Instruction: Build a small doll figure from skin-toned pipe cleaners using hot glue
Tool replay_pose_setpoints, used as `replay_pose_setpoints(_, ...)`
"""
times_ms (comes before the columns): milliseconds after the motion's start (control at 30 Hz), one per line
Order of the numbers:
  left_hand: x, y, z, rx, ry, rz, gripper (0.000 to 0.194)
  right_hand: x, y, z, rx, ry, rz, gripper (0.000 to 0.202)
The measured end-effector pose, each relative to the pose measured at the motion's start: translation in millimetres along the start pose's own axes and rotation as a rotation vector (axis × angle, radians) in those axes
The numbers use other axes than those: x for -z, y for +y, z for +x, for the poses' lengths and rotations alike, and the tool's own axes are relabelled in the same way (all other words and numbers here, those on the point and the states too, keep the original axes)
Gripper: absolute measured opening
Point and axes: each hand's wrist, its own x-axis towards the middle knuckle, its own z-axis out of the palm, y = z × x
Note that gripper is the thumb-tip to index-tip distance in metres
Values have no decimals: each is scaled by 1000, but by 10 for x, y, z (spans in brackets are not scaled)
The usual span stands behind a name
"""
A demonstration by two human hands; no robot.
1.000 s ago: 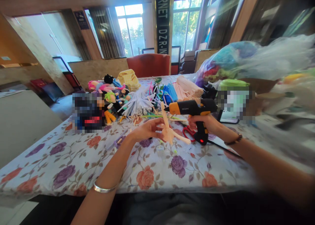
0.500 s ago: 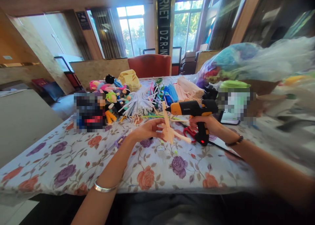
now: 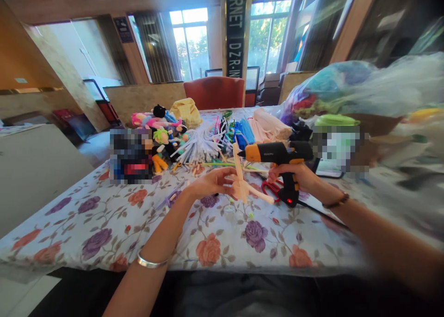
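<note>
My left hand (image 3: 217, 183) pinches a pale peach fuzzy piece (image 3: 240, 180) made of strips, one sticking up and another pointing to the lower right. Closed round the handle of a black and orange glue gun (image 3: 268, 152) is my right hand (image 3: 289, 173). The gun's nozzle points left, close beside the upright strip; whether they touch I cannot tell. A small red light glows at the base of its handle. Red-handled scissors (image 3: 270, 189) lie behind the gun's handle, partly hidden by it.
Flowered cloth (image 3: 138, 224) covers the table. Along the back are small dolls (image 3: 161, 136), a yellow cloth (image 3: 187, 112), white stems (image 3: 201, 143), blue stems (image 3: 243, 133) and peach stems (image 3: 268, 125). At the right are a green lid (image 3: 336, 120) and plastic bags (image 3: 391, 83).
The whole view has shifted slightly, so everything appears a little further right. Both hands keep their holds, with the glue gun's tip still beside the upright strip.
</note>
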Motion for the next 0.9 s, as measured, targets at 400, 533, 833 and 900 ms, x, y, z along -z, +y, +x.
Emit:
replay_pose_setpoints(400,-8,10,-8,26,-42,-10,42,-30,-64,-11,15,42,-30,6)
replay_pose_setpoints(533,-12,10,-12,59,-51,13,43,-14,-67,-7,11,62,0,6)
replay_pose_setpoints(833,-8,2,-12,97,-82,-6,44,-46,-108,-15,4,86,-46,7)
replay_pose_setpoints(900,-6,0,-10,99,-85,-5,43,-51,-111,-15,0,84,-54,7)
